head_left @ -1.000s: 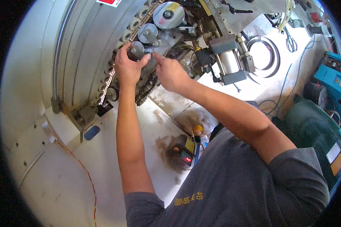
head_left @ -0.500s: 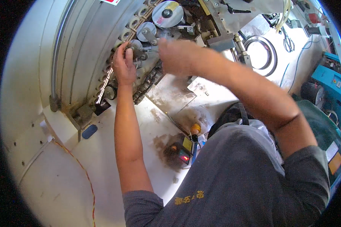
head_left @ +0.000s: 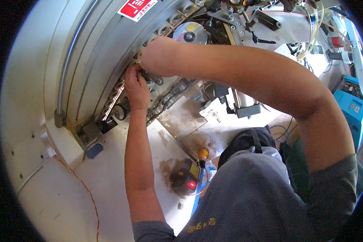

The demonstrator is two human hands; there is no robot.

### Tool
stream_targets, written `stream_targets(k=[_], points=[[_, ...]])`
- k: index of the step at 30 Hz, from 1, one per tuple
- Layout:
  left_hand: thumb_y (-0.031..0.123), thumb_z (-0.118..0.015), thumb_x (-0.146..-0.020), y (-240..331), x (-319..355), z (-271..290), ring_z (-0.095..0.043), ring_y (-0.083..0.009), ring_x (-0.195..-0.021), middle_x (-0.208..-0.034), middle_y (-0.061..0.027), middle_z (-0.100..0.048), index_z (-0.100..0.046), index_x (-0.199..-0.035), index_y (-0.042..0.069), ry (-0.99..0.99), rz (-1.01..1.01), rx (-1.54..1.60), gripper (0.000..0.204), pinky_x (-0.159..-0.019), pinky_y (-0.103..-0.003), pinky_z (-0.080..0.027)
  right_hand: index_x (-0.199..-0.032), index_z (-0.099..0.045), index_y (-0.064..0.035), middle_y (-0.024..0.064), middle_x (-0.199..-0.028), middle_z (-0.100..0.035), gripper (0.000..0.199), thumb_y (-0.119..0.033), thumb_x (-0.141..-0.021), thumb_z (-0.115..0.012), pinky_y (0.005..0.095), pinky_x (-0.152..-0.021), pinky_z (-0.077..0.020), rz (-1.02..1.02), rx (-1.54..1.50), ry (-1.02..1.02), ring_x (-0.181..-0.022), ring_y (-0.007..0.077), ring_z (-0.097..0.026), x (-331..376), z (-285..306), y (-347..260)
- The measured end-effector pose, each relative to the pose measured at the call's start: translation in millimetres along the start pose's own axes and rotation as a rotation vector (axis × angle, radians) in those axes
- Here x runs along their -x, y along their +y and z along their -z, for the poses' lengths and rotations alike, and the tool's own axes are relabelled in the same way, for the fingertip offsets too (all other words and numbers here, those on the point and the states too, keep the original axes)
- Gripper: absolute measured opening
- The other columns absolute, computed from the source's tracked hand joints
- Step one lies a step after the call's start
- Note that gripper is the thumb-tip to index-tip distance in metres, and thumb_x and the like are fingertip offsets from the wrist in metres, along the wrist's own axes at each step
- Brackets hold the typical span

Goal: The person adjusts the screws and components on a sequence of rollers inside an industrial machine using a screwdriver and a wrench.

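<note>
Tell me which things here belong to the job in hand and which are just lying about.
Likely in the job:
left hand, right hand
roller row beside them
silver disc

Apparently just nearby:
twisted red-yellow wire
box with red-lit display
blue machine case

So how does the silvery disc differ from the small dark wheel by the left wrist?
The silvery disc looks larger, the dark wheel smaller. The disc is bright, the wheel blackish. The disc sits near the right hand, the wheel near the left hand. Both are round.
</note>
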State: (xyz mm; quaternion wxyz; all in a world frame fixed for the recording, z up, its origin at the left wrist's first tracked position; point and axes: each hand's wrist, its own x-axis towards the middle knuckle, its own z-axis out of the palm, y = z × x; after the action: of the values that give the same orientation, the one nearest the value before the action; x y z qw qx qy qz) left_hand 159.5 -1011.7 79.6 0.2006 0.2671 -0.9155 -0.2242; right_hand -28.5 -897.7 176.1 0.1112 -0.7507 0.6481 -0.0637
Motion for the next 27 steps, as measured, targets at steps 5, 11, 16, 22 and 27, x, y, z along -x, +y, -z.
stream_targets(k=[5,11,16,22,27], points=[[0.002,-0.048,-0.094,-13,8,0,-0.059,-0.0439,-0.114,-0.121,-0.0236,-0.064,-0.061,-0.126,0.0,0.053,0.04,-0.017,0.034,-0.099,-0.048,-0.046,-0.095,-0.078,-0.0112,0.01,-0.088,-0.076,0.015,-0.014,-0.083,-0.07,0.0432,-0.074,-0.0606,0.073,-0.03,-0.027,-0.088,0.0314,-0.076,-8,23,-10],[0.002,-0.049,-0.094,1,2,2,-0.059,-0.0452,-0.112,-0.122,-0.0249,-0.064,-0.062,-0.127,0.003,0.003,0.097,-0.045,0.035,-0.098,-0.049,-0.047,-0.089,-0.08,-0.0128,0.0083,-0.088,-0.077,0.012,-0.016,-0.083,-0.07,0.0421,-0.074,-0.0602,0.043,-0.047,-0.003,-0.087,0.0302,-0.076,-8,7,0],[0.003,-0.053,-0.094,5,3,5,-0.059,-0.0442,-0.114,-0.121,-0.0237,-0.064,-0.062,-0.126,0.002,-0.071,0.209,-0.1,0.033,-0.098,-0.048,-0.047,-0.09,-0.081,-0.0135,0.0066,-0.092,-0.078,0.013,-0.02,-0.082,-0.073,0.0405,-0.074,-0.0599,0.008,-0.12,0.012,-0.089,0.0284,-0.076,-10,11,6],[0.007,-0.056,-0.096,-12,14,2,-0.057,-0.0432,-0.12,-0.126,-0.024,-0.062,-0.062,-0.126,0.001,0.013,0.066,-0.095,0.032,-0.1,-0.046,-0.046,-0.096,-0.082,-0.0145,0.0053,-0.095,-0.078,0.02,-0.025,-0.08,-0.078,0.0397,-0.077,-0.0596,0.058,-0.076,-0.078,-0.093,0.0267,-0.076,-18,33,-5],[0.01,-0.057,-0.097,-19,8,-1,-0.057,-0.0431,-0.121,-0.126,-0.0223,-0.063,-0.062,-0.124,-0.001,-0.12,0.158,-0.061,0.03,-0.103,-0.045,-0.044,-0.095,-0.082,-0.0137,0.0043,-0.096,-0.078,0.021,-0.024,-0.078,-0.078,0.0398,-0.077,-0.0598,0.025,-0.148,-0.076,-0.094,0.0264,-0.075,-16,12,10]])
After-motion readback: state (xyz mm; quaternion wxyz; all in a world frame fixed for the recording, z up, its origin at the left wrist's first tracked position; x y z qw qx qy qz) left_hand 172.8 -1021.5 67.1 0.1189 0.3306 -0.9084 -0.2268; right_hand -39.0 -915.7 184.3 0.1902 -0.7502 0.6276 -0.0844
